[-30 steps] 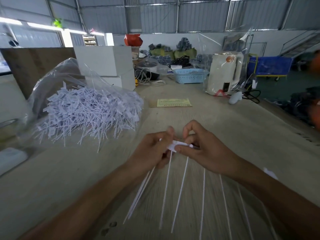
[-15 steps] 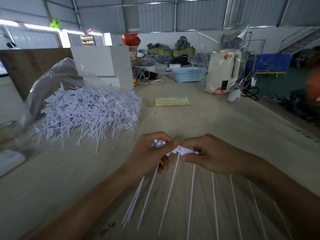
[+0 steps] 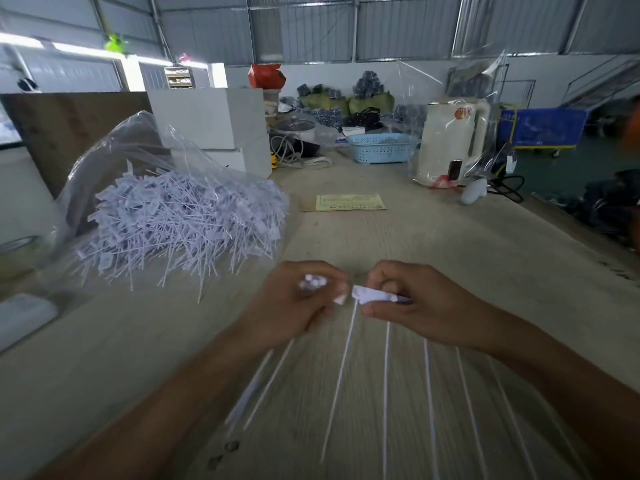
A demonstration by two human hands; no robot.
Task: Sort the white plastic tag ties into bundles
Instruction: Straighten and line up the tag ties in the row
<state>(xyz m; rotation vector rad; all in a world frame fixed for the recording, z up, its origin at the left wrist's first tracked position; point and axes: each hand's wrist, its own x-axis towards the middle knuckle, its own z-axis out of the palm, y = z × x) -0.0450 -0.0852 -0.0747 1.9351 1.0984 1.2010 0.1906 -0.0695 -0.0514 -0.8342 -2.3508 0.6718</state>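
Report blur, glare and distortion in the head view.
Head view: wide-angle bending curves the table edges; left hand, right hand and held ties are motion-blurred; ceiling lights blow out upper left; the bag shows glare.

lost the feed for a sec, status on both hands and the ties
Left hand grips gathered tie heads. Right hand pinches a row of tie heads, tails fanned toward the camera. Loose ties in open bag far left. Nothing in the way.

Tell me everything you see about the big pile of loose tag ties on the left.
The pile of tag ties is a tangled heap of thin white plastic strands with small flat tag heads, pointing every way. It lies on the wooden table, inside an open clear plastic bag. Neither hand touches it.
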